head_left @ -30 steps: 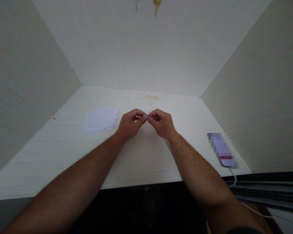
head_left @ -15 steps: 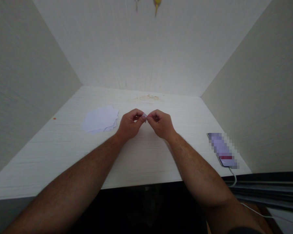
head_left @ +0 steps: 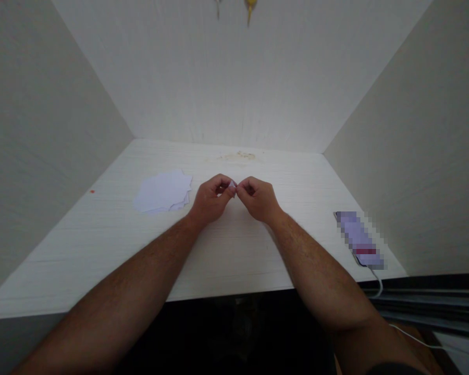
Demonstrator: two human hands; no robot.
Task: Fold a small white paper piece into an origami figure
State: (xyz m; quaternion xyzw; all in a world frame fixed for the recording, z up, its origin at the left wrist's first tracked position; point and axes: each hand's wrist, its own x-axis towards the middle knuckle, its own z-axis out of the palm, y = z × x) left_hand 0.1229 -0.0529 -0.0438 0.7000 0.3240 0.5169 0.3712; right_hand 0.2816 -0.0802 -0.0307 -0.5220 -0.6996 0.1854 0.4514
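Over the middle of the white table, my left hand [head_left: 211, 199] pinches a small folded piece of paper [head_left: 232, 184] between thumb and forefinger. My right hand [head_left: 258, 198] meets it from the other side, with its thumb and forefinger pressed together on the paper's right edge. The fingers cover most of the paper, so its full shape is hidden. Left of my left hand lies a loose stack of white paper sheets [head_left: 164, 190] with uneven edges.
A phone [head_left: 357, 238], partly blurred, lies at the table's right with a white cable [head_left: 379, 285] running off the front edge. Panels enclose the table [head_left: 234, 260] at the back and both sides. A small orange speck [head_left: 92, 191] sits at left, and brownish marks [head_left: 244, 155] at the back.
Both hands stay together at the paper, with only a slight shift of the fingers; a bit more of the paper's point shows. The whole view has moved slightly.
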